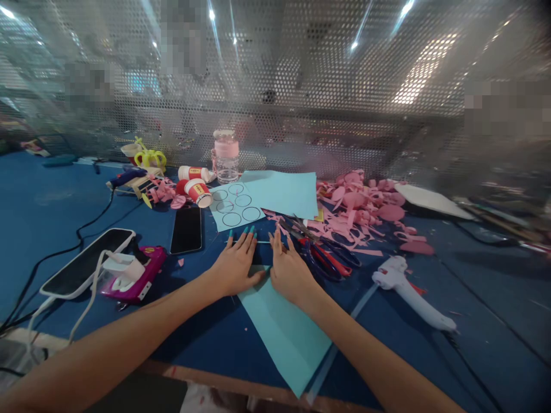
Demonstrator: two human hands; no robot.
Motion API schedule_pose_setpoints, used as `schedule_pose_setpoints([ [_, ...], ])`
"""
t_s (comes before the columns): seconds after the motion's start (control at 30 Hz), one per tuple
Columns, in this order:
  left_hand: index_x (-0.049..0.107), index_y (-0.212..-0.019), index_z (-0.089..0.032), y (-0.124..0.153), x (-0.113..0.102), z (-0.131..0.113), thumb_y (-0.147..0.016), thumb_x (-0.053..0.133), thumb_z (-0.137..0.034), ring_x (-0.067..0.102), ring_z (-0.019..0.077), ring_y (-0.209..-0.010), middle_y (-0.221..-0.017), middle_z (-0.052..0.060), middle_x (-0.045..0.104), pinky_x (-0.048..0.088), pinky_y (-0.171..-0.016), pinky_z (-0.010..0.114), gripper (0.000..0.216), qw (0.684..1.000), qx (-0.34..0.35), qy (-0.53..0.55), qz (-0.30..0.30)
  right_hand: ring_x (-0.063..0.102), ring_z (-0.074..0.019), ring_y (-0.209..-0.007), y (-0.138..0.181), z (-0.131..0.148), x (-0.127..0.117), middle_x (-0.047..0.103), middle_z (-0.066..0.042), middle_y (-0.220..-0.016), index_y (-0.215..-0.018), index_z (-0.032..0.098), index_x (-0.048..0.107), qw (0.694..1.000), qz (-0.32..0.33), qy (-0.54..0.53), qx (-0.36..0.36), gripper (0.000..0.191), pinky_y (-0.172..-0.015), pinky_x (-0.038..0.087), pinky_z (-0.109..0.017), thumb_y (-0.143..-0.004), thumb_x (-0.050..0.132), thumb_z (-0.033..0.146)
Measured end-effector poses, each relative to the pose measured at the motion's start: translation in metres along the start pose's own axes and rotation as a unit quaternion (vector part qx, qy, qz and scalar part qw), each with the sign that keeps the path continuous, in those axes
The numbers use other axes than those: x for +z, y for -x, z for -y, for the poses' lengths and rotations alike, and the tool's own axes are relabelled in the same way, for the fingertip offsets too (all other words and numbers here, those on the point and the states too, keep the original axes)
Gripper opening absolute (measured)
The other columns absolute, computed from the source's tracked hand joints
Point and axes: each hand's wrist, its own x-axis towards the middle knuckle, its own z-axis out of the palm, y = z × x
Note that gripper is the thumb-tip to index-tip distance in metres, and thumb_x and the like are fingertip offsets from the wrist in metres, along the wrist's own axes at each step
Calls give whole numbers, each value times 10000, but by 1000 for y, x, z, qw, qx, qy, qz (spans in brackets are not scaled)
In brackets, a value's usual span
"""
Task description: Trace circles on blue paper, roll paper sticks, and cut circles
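My left hand (236, 265) lies with its fingers stretched out over a thin light-blue paper stick (263, 242) on the blue table. Its fingertips touch or cover part of the stick. My right hand (291, 268) rests at the other end, fingers extended, the index pointing forward. Between and below my hands lies a light-blue paper sheet (288, 338), its far corner near my thumbs. Just beyond my right hand are dark-handled scissors (321, 261) and a red-handled tool (338, 265). A paper with drawn circles (236, 205) and another light-blue sheet (284, 192) lie ahead.
To the right are a white glue gun (413, 295) and a heap of pink paper scraps (357, 206). Leftward sit a black phone (186, 230), a charging phone (88, 264), a purple power strip (150, 269), paper cups (198, 192) and a bottle (226, 158). A perforated metal screen (275, 132) stands behind.
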Motion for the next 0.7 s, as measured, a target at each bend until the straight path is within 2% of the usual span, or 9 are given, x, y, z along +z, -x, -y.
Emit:
schedule_pose_setpoints([
  [0.1, 237, -1379, -80, -1, 0, -1, -800, 391, -505, 193, 316, -1331, -1444, 164, 224, 207, -1044, 530, 735, 1000, -2, -1, -4, 353, -223, -1272, 0, 0, 0, 339, -250, -1368, -1346, -147, 55, 1000, -5, -4, -1, 770, -1081, 236, -391, -693, 378, 104],
  [0.27, 268, -1367, -66, -3, -1, -2, -795, 384, -520, 192, 324, -1330, -1444, 162, 223, 184, -1046, 543, 739, 1000, -7, -2, 5, 356, -228, -1270, -1, 0, 2, 318, -253, -1376, -1350, -126, -60, 1000, -21, -16, -7, 832, -1072, 247, -406, -685, 390, 91],
  [0.5, 270, -1372, -108, -4, 2, 0, -793, 375, -523, 190, 366, -1320, -1457, 127, 207, 189, -1019, 585, 719, 1000, 7, 5, -4, 384, -228, -1251, -1, -2, 1, 391, -245, -1339, -1342, -121, -111, 1000, -17, -18, -11, 868, -1074, 242, -394, -676, 403, 92],
  [0.7, 211, -1385, -81, -6, 3, 1, -806, 356, -498, 161, 294, -1344, -1456, 150, 186, 148, -1054, 540, 728, 999, 39, 7, -2, 374, -241, -1256, -1, -3, 3, 365, -256, -1349, -1346, -127, -78, 1000, -22, -15, -15, 859, -1067, 244, -410, -683, 414, 112],
])
